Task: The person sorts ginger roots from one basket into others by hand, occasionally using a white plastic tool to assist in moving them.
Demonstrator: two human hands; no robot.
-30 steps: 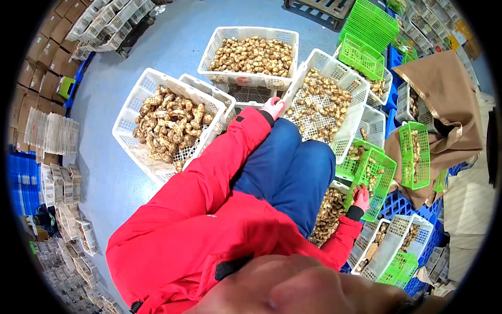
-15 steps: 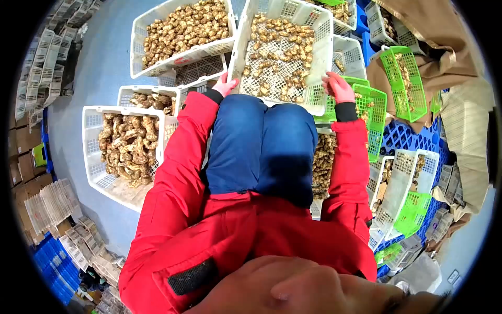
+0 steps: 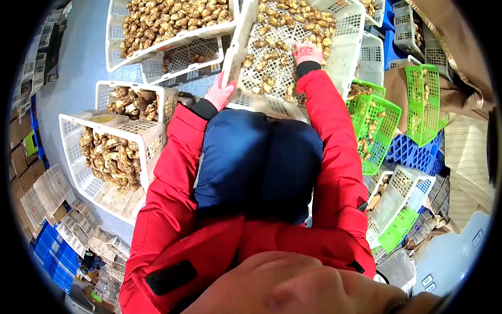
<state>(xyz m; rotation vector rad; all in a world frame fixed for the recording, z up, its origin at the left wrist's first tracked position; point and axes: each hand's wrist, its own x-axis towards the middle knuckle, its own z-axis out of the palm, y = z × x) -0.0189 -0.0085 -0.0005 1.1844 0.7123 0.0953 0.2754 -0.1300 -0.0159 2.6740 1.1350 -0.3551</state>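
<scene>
A white crate with brown, knobbly mushroom-like pieces scattered over its mesh bottom stands just beyond my knees. My left hand, in a pink glove, grips the near left corner of this crate. Inside it, my right hand, also gloved in pink, rests among the pieces with its fingers curled down. Whether anything is between those fingers is hidden.
A fuller white crate is at the upper left. Two more filled crates, one nearer and one behind, stand left of my legs. Green baskets, a blue pallet and brown cloth are at the right.
My right hand has moved from the crate's right side into it, among the pieces. My left hand has stayed at the left corner. The view has shifted.
</scene>
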